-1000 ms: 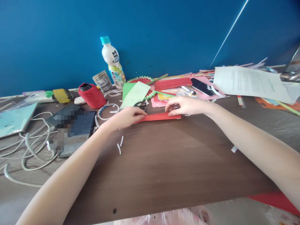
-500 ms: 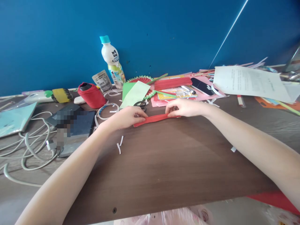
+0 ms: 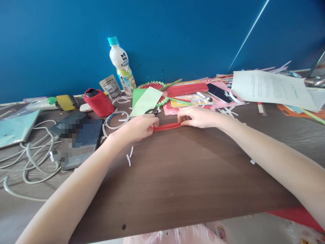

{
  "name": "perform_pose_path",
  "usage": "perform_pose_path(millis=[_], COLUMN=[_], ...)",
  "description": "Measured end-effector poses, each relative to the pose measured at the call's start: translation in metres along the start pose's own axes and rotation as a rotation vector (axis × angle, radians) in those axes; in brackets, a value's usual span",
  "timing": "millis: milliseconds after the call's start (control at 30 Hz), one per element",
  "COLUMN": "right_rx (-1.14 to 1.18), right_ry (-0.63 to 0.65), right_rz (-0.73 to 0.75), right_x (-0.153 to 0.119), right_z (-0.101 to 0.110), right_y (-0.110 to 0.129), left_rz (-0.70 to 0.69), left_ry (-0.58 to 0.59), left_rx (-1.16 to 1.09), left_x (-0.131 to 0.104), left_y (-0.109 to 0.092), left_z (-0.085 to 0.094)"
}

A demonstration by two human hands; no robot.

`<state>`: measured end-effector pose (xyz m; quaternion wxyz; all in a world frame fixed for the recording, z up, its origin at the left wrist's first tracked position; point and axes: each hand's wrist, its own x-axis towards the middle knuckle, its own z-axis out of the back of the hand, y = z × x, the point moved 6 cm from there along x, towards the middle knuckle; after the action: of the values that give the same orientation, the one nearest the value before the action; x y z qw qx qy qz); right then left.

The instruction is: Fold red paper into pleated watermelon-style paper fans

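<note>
A narrow strip of folded red paper (image 3: 167,127) stretches between my two hands, low over the dark table (image 3: 177,176). My left hand (image 3: 143,126) is closed round its left end, which the fingers hide. At the right end, my right hand (image 3: 194,117) pinches the paper between thumb and fingers. Just behind my left hand lie black-handled scissors (image 3: 151,111), partly covered by that hand. A pale green sheet (image 3: 148,100) and a red and green pleated paper fan (image 3: 152,85) lie beyond them.
A bottle (image 3: 122,66) and a red-wrapped object (image 3: 99,102) stand at the back left. Cables (image 3: 52,149) and a dark tablet-like device (image 3: 86,142) lie at left. A stack of folded red paper (image 3: 188,89), a black phone (image 3: 220,93) and a printed sheet (image 3: 271,88) lie at right.
My left hand has closed further round the left end of the folded red paper, which showed below the fingers before. My right hand has shifted slightly left and keeps its pinch.
</note>
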<state>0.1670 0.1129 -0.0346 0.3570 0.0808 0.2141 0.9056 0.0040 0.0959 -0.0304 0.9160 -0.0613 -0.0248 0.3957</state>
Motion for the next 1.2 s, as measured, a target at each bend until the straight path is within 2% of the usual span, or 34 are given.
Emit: perform_pose_path(millis=[367, 700, 900, 1200], right_rx=[-0.044, -0.049, -0.026, -0.132], right_ry=[-0.029, -0.129, -0.117, -0.075], right_rz=[0.051, -0.017, 0.037, 0.155], right_x=[-0.001, 0.002, 0.003, 0.001], right_z=[0.0, -0.01, -0.014, -0.013], right_y=[-0.002, 0.008, 0.012, 0.02], left_rz=[-0.006, 0.083, 0.001, -0.101], left_ry=[0.035, -0.033, -0.047, -0.067], left_rx=[-0.032, -0.137, -0.042, 0.194], left_x=[-0.002, 0.001, 0.0, -0.002], left_y=[0.004, -0.004, -0.012, -0.023], left_z=[-0.001, 0.001, 0.001, 0.001])
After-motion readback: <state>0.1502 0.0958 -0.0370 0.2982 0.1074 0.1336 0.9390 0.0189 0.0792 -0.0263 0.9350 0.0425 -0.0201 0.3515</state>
